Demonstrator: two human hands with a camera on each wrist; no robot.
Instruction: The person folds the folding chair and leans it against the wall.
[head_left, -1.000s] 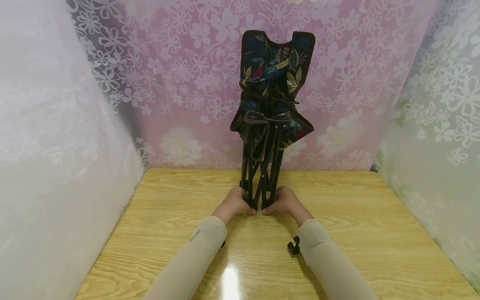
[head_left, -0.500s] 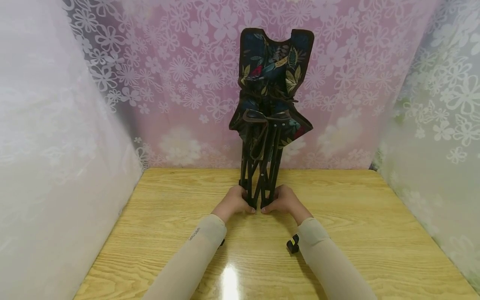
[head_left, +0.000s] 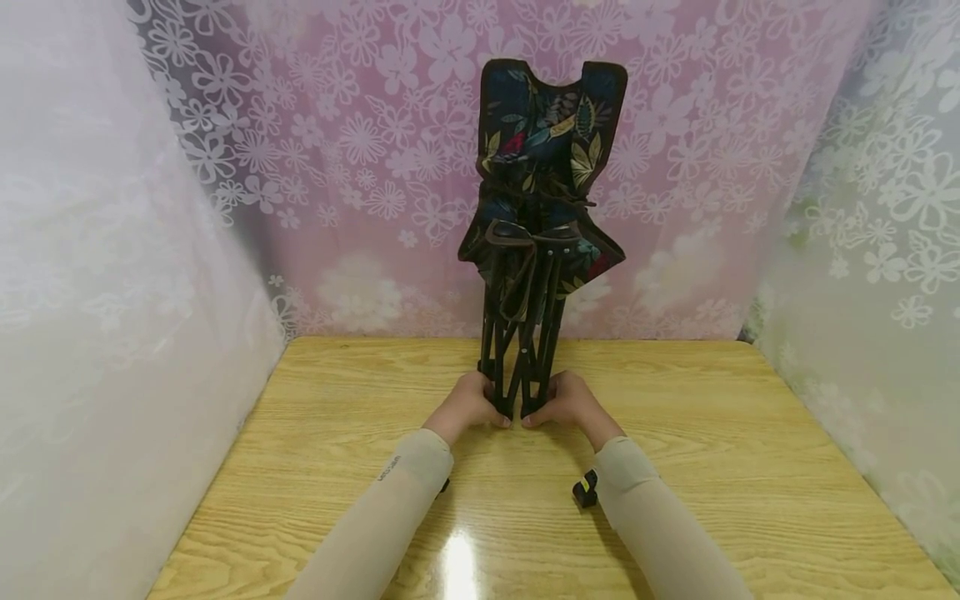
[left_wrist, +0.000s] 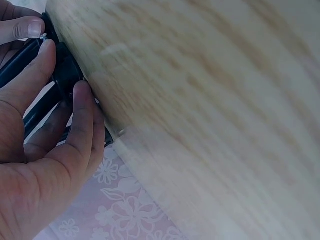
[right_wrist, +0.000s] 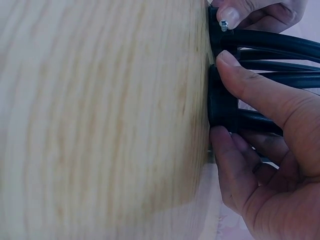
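Note:
A folded camping chair [head_left: 542,217] with dark leaf-print fabric stands upright on the wooden table [head_left: 750,467], its black metal legs [head_left: 522,358] bunched together. My left hand [head_left: 468,406] grips the legs' feet on the left side, and my right hand [head_left: 570,402] grips them on the right. In the left wrist view my left hand [left_wrist: 45,130] has its fingers curled round the black tubes [left_wrist: 62,75]. In the right wrist view my right hand [right_wrist: 260,130] curls round the black tubes [right_wrist: 270,42] at the table surface, and a thumb of the other hand [right_wrist: 235,12] shows at the top.
A small black clip [head_left: 586,490] with a yellow mark lies on the table beside my right forearm. Flower-patterned translucent curtains [head_left: 360,167] wall in the table at the back and both sides. Bare tabletop lies left and right of the chair.

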